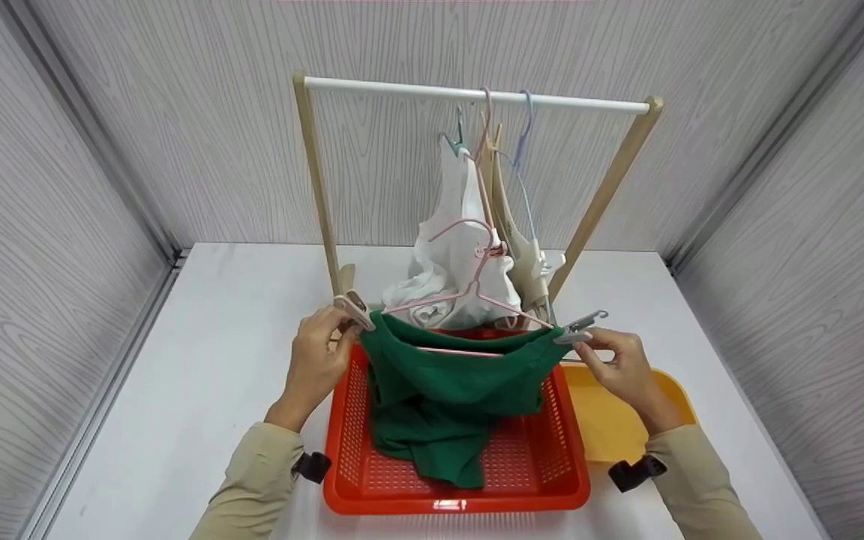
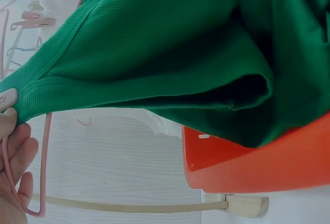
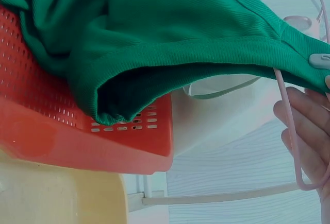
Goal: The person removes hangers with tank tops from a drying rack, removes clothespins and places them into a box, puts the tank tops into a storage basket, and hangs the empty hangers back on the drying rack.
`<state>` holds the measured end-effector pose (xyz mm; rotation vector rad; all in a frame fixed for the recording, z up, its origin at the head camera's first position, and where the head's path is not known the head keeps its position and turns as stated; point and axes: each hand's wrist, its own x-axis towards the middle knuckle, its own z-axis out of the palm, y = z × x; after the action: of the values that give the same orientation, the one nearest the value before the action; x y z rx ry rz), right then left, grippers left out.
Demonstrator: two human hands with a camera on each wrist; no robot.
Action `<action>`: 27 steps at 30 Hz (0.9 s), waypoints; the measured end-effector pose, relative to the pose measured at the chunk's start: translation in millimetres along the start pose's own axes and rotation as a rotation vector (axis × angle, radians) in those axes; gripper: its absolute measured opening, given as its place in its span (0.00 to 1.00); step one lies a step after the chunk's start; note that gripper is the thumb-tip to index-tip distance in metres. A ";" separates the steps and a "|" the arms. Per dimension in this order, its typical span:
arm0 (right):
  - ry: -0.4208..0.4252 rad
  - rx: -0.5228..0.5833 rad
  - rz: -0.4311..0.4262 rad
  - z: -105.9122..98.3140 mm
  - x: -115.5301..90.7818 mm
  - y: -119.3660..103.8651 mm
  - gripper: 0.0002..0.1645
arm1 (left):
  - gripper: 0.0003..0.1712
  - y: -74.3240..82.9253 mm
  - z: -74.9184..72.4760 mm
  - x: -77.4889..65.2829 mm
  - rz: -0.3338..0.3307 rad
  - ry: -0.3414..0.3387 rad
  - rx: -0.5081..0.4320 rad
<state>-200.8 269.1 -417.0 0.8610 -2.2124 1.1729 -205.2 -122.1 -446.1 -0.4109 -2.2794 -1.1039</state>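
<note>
A green sleeveless top with ribbed edges hangs on a pink hanger, its lower part drooping into a red basket. At the left shoulder, my left hand pinches a pale clothespin that sits on the cloth. My right hand pinches a grey clothespin at the other shoulder. The hanger's lower corners show beside the fingers in the left wrist view and right wrist view. Above the neckline, the pink hook stands free of the rail.
Behind stands a rack with a white rail and wooden legs. White clothes and a beige garment hang from it on pink and blue hangers. Right of the basket lies a yellow tray. Grey panel walls enclose the white table.
</note>
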 end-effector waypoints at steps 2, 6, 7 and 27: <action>0.012 -0.017 0.008 -0.3 1.9 -4.9 0.12 | 0.06 0.9 0.1 -0.5 -0.005 -0.001 -0.006; 0.041 -0.033 0.030 -0.1 -1.8 5.3 0.14 | 0.07 3.3 -0.1 -1.5 -0.010 -0.003 -0.017; 0.045 -0.035 0.038 0.0 -3.2 9.3 0.14 | 0.07 3.8 -0.1 -1.7 -0.010 -0.003 -0.018; -0.005 0.102 0.139 -7.8 -3.8 15.1 0.23 | 0.06 4.7 3.1 -5.3 -0.007 -0.027 -0.002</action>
<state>-208.2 283.4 -423.8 0.7604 -2.2634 1.3604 -199.8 -117.0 -447.9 -0.4210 -2.3049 -1.1104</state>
